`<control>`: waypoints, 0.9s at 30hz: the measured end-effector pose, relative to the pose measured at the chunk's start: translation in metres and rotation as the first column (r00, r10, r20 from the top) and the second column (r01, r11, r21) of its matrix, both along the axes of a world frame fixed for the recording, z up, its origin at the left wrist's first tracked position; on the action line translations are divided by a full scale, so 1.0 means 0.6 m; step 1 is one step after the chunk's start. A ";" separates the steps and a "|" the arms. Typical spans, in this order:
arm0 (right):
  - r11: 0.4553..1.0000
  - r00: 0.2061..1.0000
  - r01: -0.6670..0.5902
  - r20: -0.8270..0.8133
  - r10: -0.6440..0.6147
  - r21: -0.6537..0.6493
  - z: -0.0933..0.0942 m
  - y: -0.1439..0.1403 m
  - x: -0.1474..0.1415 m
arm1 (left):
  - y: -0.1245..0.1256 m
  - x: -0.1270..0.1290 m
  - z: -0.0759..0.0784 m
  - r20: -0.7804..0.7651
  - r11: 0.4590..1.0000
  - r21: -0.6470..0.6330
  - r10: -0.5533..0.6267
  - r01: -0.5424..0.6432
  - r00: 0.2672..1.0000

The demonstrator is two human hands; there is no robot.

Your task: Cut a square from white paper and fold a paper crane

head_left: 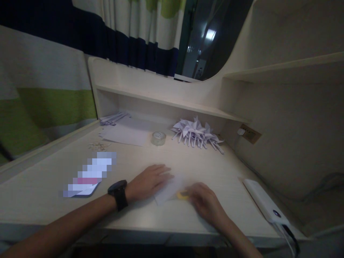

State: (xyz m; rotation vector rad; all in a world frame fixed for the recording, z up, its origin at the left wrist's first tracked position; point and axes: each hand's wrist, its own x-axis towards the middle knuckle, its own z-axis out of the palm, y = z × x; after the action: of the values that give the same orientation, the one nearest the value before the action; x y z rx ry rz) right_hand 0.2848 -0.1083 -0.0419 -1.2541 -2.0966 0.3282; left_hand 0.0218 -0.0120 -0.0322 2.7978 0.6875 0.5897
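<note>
My left hand [150, 182], with a dark watch [118, 193] on its wrist, lies flat with outstretched fingers at the edge of a small piece of white paper [168, 191] on the desk. To the right of that paper, my right hand [205, 200] is curled closed around a yellow-handled tool [183, 195]. It looks like a pair of scissors, but motion blur smears it and the fingers hide part of it. The tool's visible end is at the paper's right edge.
A tape roll [158, 138] lies beyond my hands. White paper pinwheels [195, 130] are piled at the back right; paper sheets [127, 130] and rolled sticks [114, 118] lie back left. Small bits [98, 146] sit above a phone [91, 175]. A white power bank [264, 200] with cables is at right.
</note>
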 end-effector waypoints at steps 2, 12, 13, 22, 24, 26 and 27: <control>1.000 1.000 -0.016 0.004 0.016 -0.007 0.001 0.001 -0.001 | 0.001 -0.005 -0.007 -0.080 1.000 0.007 -0.010 0.010 0.997; 0.999 0.995 -0.037 0.090 0.039 -0.021 0.008 0.010 0.000 | -0.001 -0.006 -0.019 -0.199 0.999 0.032 -0.030 0.037 0.980; 0.999 0.994 -0.048 0.097 0.049 -0.013 0.008 0.011 0.001 | 0.000 -0.006 -0.019 -0.206 0.998 0.035 -0.034 0.042 0.978; 0.991 0.987 -0.125 0.110 0.120 0.039 0.011 0.014 0.004 | 0.004 -0.005 -0.023 -0.225 0.998 0.023 -0.055 0.061 0.973; 0.991 0.987 -0.128 0.103 0.124 0.035 0.008 0.015 0.007 | 0.003 -0.006 -0.022 -0.206 0.998 0.021 -0.062 0.068 0.977; 0.990 0.987 -0.139 0.087 0.136 0.026 0.003 0.016 0.012 | 0.003 -0.006 -0.021 -0.187 0.998 0.017 -0.064 0.068 0.980; 0.989 0.987 -0.147 0.075 0.145 0.022 -0.001 0.017 0.015 | 0.003 -0.006 -0.021 -0.179 0.998 0.015 -0.064 0.068 0.982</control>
State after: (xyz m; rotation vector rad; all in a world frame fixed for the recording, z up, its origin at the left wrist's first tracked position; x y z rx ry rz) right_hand 0.2935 -0.0982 -0.0423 -1.1142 -2.2539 0.3206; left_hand 0.0185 -0.0103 -0.0450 2.9057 0.6204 0.3388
